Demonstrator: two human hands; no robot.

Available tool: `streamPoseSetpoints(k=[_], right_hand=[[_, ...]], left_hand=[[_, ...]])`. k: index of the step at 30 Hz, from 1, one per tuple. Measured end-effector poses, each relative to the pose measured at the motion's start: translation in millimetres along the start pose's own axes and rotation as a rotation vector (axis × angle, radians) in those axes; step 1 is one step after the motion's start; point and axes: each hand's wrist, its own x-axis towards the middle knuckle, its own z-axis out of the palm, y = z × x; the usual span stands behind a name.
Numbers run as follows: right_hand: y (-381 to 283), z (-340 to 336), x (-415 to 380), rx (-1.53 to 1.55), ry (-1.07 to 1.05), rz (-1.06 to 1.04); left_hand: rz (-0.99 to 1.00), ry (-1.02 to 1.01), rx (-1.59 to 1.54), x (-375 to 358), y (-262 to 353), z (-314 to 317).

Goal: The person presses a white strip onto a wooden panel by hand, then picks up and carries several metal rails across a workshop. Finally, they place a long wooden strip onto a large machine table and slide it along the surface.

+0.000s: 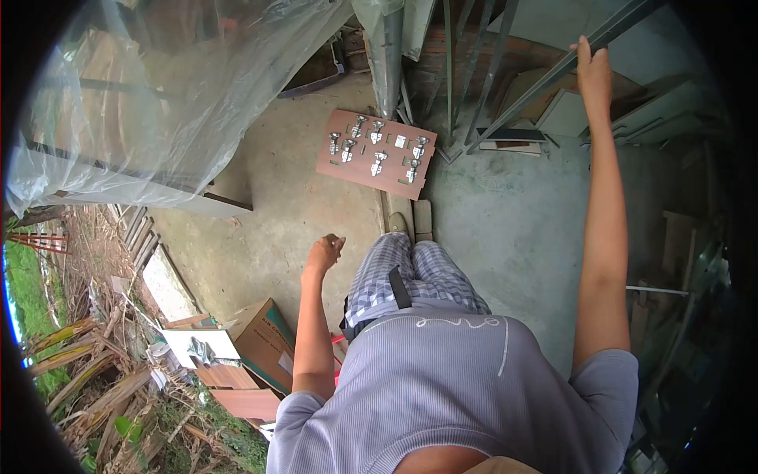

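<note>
Head view. Landmark: reddish-brown flat board point(399, 182) bearing silver metal hinges point(378, 163), just past the feet. Long straight grey metal bar point(545, 84) slants off beyond the board's right edge, low end near it. Risk, my judgement: one-handed hold on a long bar; a slip or swing could send the low end into the board and scatter hinges. Right hand point(596, 75) clasps the bar, arm stretched well right of the board. Left hand point(324, 254) nearer the body than the board, fingers loosely curled; whether empty, can't tell.

Unclear lettering on box point(260, 341) and shirt point(450, 387)
</note>
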Motion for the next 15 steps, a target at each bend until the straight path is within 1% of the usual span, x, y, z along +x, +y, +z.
streamPoseSetpoints(k=[2,4,5,6,7,8,9,10,11,12,13,14,15], right_hand=[[-14.4,2.1,-23.0,0.086,-0.014,-0.057],[-38.0,7.0,-46.9,0.168,0.0,-0.116],[-34.0,18.7,-53.1,0.057,-0.025,-0.131],[-44.3,24.3,-65.3,0.072,-0.029,-0.168],[-67.8,20.3,-80.9,0.049,-0.022,-0.192],[-86.3,20.1,-93.8,-0.013,-0.074,-0.154],[-97.1,26.4,-107.8,0.043,-0.039,-0.208],[-109.7,28.7,-121.6,0.099,-0.077,-0.215],[-122.4,29.2,-135.0,0.126,-0.179,-0.191],[-129.5,35.5,-149.3,0.163,-0.198,-0.226],[-136.5,40.8,-164.5,0.181,-0.183,-0.282],[-143.2,42.0,-178.0,0.196,-0.281,-0.297],[-149.1,42.7,-191.5,0.218,-0.356,-0.315]], left_hand=[[0.234,0.116,0.058,-12.9,41.4,-33.2],[0.383,0.289,0.149,-48.1,108.3,-80.0],[0.507,0.394,0.114,-66.6,139.0,-100.3],[0.631,0.497,0.078,-85.1,167.1,-117.8],[0.712,0.544,-0.021,-104.0,193.0,-132.8],[0.794,0.588,-0.121,-120.6,214.6,-145.4],[0.907,0.633,-0.227,-132.6,230.5,-155.2],[1.023,0.67,-0.337,-143.2,245.0,-162.3],[1.142,0.766,-0.373,-154.4,260.1,-166.4],[1.263,0.855,-0.414,-163.2,274.2,-168.0],[1.306,0.959,-0.418,-169.4,283.2,-169.2],[1.349,1.06,-0.424,-175.2,288.2,-170.7],[1.343,1.079,-0.467,-181.0,289.5,-172.3]])
